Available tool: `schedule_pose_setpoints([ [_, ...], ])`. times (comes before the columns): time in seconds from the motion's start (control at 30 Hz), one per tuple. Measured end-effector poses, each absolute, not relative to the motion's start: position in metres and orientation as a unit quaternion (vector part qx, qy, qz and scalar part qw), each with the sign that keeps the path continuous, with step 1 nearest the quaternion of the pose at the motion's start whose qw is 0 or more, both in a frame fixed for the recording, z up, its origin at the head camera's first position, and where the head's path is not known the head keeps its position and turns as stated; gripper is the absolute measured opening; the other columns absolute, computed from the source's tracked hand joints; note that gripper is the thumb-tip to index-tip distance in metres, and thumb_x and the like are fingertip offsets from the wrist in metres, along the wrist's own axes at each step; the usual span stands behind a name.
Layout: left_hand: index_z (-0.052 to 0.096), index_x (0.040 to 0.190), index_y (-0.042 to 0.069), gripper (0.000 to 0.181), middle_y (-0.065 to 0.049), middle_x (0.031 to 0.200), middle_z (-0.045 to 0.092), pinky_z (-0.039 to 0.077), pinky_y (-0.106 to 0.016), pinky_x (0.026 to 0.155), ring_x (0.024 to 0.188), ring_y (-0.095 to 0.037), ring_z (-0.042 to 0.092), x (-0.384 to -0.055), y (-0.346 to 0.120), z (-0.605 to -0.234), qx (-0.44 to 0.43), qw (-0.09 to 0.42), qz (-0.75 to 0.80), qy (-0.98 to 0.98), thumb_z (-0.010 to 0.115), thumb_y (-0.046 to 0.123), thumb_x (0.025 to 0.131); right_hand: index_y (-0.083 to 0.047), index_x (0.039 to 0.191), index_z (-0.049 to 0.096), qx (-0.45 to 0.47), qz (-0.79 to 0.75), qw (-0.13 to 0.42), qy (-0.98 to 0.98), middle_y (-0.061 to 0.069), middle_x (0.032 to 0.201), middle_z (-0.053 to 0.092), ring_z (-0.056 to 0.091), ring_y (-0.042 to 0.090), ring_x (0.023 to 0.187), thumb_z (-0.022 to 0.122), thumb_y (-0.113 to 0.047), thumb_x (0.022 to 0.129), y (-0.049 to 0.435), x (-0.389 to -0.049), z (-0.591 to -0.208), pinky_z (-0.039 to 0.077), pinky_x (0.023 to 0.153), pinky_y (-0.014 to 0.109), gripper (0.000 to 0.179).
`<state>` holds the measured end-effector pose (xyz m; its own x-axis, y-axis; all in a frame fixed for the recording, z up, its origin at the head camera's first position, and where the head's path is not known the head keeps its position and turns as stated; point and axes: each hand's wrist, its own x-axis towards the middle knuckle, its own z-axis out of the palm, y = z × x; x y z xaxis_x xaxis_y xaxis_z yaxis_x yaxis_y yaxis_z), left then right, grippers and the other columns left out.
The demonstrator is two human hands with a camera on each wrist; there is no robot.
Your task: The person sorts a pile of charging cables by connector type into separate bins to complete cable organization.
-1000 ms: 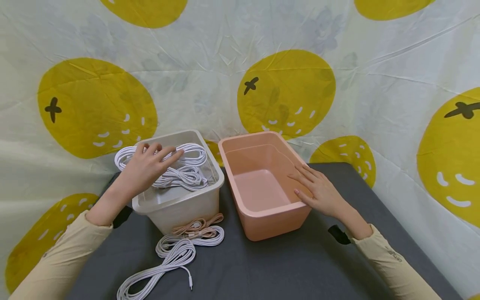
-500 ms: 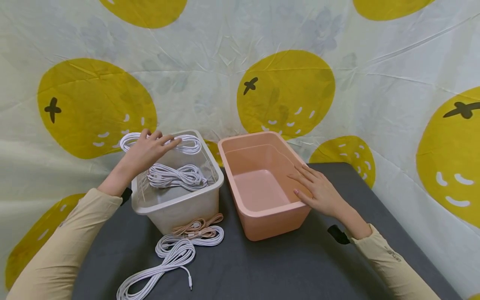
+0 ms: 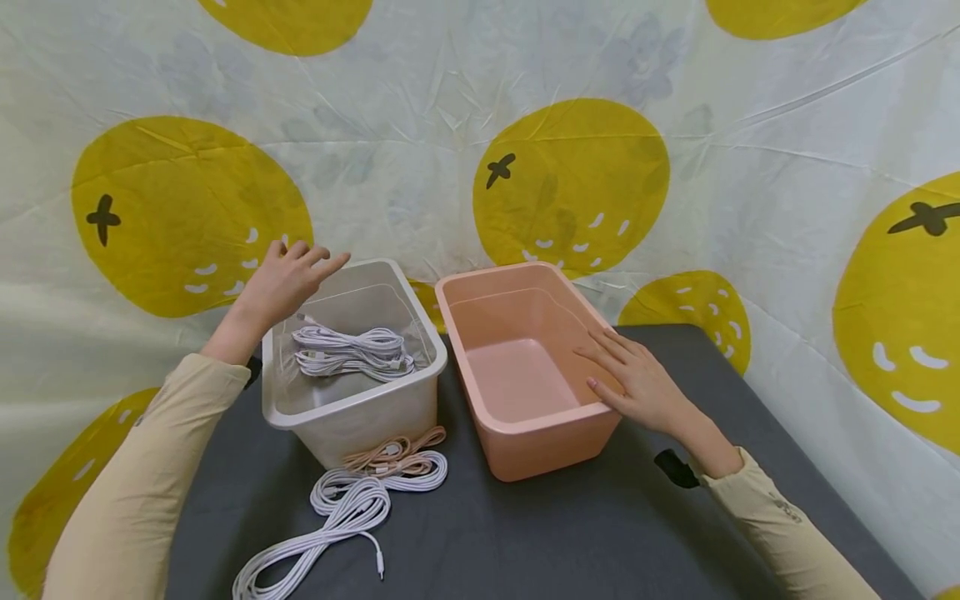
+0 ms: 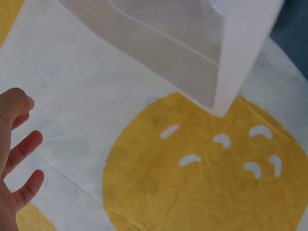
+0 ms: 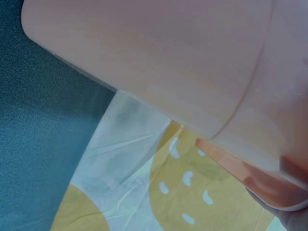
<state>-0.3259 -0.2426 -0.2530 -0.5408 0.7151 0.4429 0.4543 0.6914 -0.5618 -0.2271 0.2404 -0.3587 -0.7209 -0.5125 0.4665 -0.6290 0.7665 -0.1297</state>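
Note:
In the head view my left hand [image 3: 283, 282] hovers over the back left of the off-white bin [image 3: 367, 412], fingers spread and holding nothing. Its empty fingers also show in the left wrist view, apart from the bin [image 4: 168, 62]. Bundled white cables [image 3: 352, 352] lie inside that bin, one on top of another. To the right stands a peach-coloured bin [image 3: 517, 362] whose inside is bare. My right hand [image 3: 637, 379] rests on its right rim with straight fingers reaching over the edge. Only part of that hand shows in the right wrist view.
In front of the off-white bin lie a bundle of peach cables [image 3: 393, 454] and bundled white cables [image 3: 352, 508], one with a loose plug end. The dark grey table [image 3: 600, 533] meets a patterned cloth wall [image 3: 420, 192] behind the bins.
My left hand lifted a bundle of white cable toward the back of the off-white bin and let it go; it now lies on the other bundle. My right hand stayed in place.

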Motion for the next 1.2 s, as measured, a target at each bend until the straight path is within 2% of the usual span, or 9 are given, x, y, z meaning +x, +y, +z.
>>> schedule_pose_setpoints([
  [0.2, 0.048, 0.126, 0.017, 0.057, -0.010, 0.103, 0.056, 0.037, -0.045, 0.067, 0.086, -0.031, 0.049, -0.322, -0.246, -0.260, -0.344, 0.338, 0.186, -0.856, 0.068, 0.008, 0.074, -0.020, 0.129, 0.047, 0.310, 0.140, 0.207, -0.917, 0.017, 0.139, 0.038, 0.031, 0.038, 0.128, 0.055, -0.029, 0.085, 0.241, -0.227, -0.358, 0.026, 0.097, 0.056, 0.046],
  [0.47, 0.049, 0.124, 0.016, 0.055, -0.010, 0.102, 0.056, 0.038, -0.045, 0.067, 0.087, -0.031, 0.049, -0.311, -0.243, -0.260, -0.355, 0.337, 0.163, -0.857, 0.070, 0.011, 0.073, -0.021, 0.130, 0.046, 0.309, 0.140, 0.203, -0.919, 0.015, 0.140, 0.036, 0.030, 0.038, 0.129, 0.054, -0.029, 0.085, 0.241, -0.227, -0.358, 0.026, 0.097, 0.055, 0.046],
  [0.77, 0.051, 0.121, 0.016, 0.052, -0.008, 0.100, 0.059, 0.040, -0.042, 0.065, 0.085, -0.029, 0.052, -0.291, -0.238, -0.266, -0.371, 0.351, 0.152, -0.846, 0.070, 0.015, 0.073, -0.020, 0.129, 0.047, 0.307, 0.137, 0.203, -0.920, 0.016, 0.139, 0.037, 0.030, 0.037, 0.129, 0.054, -0.029, 0.085, 0.240, -0.227, -0.358, 0.026, 0.097, 0.056, 0.046],
  [1.1, 0.056, 0.115, 0.014, 0.051, -0.007, 0.097, 0.060, 0.041, -0.040, 0.063, 0.082, -0.028, 0.055, -0.260, -0.231, -0.281, -0.406, 0.348, 0.125, -0.836, 0.073, 0.015, 0.067, -0.021, 0.129, 0.048, 0.311, 0.141, 0.208, -0.917, 0.017, 0.138, 0.038, 0.031, 0.037, 0.129, 0.055, -0.029, 0.084, 0.240, -0.228, -0.360, 0.026, 0.097, 0.055, 0.046],
  [1.17, 0.056, 0.116, 0.014, 0.049, -0.008, 0.098, 0.061, 0.042, -0.040, 0.064, 0.084, -0.028, 0.056, -0.253, -0.228, -0.283, -0.409, 0.348, 0.122, -0.835, 0.072, 0.016, 0.069, -0.021, 0.129, 0.047, 0.310, 0.141, 0.208, -0.917, 0.017, 0.138, 0.038, 0.030, 0.037, 0.129, 0.055, -0.028, 0.084, 0.240, -0.228, -0.360, 0.026, 0.097, 0.055, 0.046],
  [1.2, 0.056, 0.116, 0.014, 0.044, -0.008, 0.098, 0.060, 0.041, -0.040, 0.065, 0.085, -0.028, 0.055, -0.249, -0.227, -0.283, -0.411, 0.347, 0.120, -0.834, 0.068, 0.018, 0.075, -0.021, 0.129, 0.048, 0.310, 0.142, 0.207, -0.917, 0.017, 0.138, 0.038, 0.030, 0.037, 0.129, 0.055, -0.028, 0.084, 0.240, -0.228, -0.360, 0.026, 0.098, 0.055, 0.046],
])
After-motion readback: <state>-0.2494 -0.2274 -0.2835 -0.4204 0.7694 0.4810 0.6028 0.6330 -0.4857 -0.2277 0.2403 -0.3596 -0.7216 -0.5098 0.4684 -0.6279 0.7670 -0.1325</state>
